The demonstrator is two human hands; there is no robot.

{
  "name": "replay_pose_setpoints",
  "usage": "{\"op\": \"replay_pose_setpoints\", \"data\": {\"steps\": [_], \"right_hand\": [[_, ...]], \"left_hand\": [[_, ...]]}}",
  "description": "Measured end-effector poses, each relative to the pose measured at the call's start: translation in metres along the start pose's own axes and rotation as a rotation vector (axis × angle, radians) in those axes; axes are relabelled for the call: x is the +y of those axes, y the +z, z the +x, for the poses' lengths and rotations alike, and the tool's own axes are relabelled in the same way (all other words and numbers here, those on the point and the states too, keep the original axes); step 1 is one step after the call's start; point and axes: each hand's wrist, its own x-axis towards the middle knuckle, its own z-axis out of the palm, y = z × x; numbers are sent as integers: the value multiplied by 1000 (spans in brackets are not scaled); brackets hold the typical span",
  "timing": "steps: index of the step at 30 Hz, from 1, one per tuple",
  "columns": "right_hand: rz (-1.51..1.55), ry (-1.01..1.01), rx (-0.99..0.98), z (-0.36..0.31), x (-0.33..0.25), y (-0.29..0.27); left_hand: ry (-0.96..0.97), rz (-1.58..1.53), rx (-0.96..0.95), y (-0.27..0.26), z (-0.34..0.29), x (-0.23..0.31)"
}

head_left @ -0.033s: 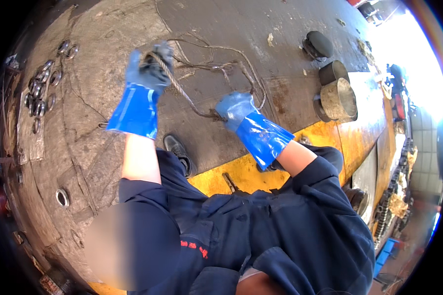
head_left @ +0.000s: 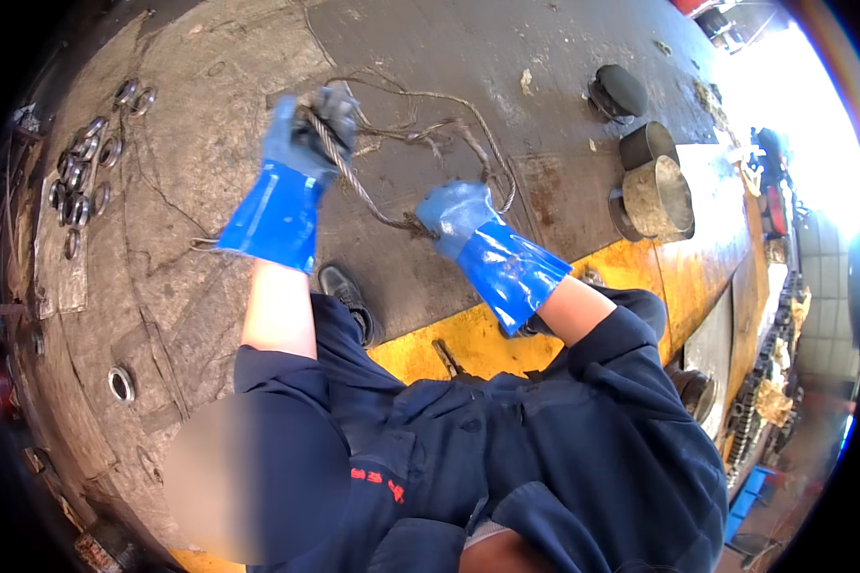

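A twisted steel wire rope [head_left: 354, 185] runs in a short bow between my hands, both in blue rubber gloves with long cuffs. My left hand [head_left: 308, 137], smeared a little by motion, is closed around its upper part. Lower and to the right, my right hand [head_left: 455, 212] grips the rope where it looks frayed or knotted; the glove hides its fingertips. Beyond my hands, more of the rope loops out over the dark floor plate and curves back toward my right hand.
Several metal rings [head_left: 78, 175] lie grouped at the left, and a single ring [head_left: 121, 384] lies nearer. A cut pipe section [head_left: 657, 196] and a dark round block [head_left: 620, 91] stand at the right. My shoe [head_left: 347, 298] rests beside the yellow floor strip [head_left: 506, 334].
My left hand has shifted slightly to the right with the rope in it, and the bow between my hands is a bit narrower. My right hand has hardly moved.
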Motion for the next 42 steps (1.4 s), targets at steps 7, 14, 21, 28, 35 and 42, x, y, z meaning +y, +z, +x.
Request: {"op": "replay_pose_setpoints", "data": {"steps": [7, 14, 21, 28, 35, 42], "right_hand": [[218, 132, 362, 11, 15, -28], [333, 222, 451, 24, -8, -3], [189, -197, 609, 19, 18, 25], [-174, -425, 653, 14, 50, 3], [-280, -262, 573, 26, 93, -14], [336, 67, 297, 38, 139, -3]], "left_hand": [[-155, 226, -81, -12, 14, -42], [118, 74, -42, -47, 23, -83], [9, 283, 158, -41, 6, -90], [-45, 301, 130, -34, -8, -88], [-219, 344, 144, -31, -19, -67], [-145, 387, 134, -36, -16, -62]]}}
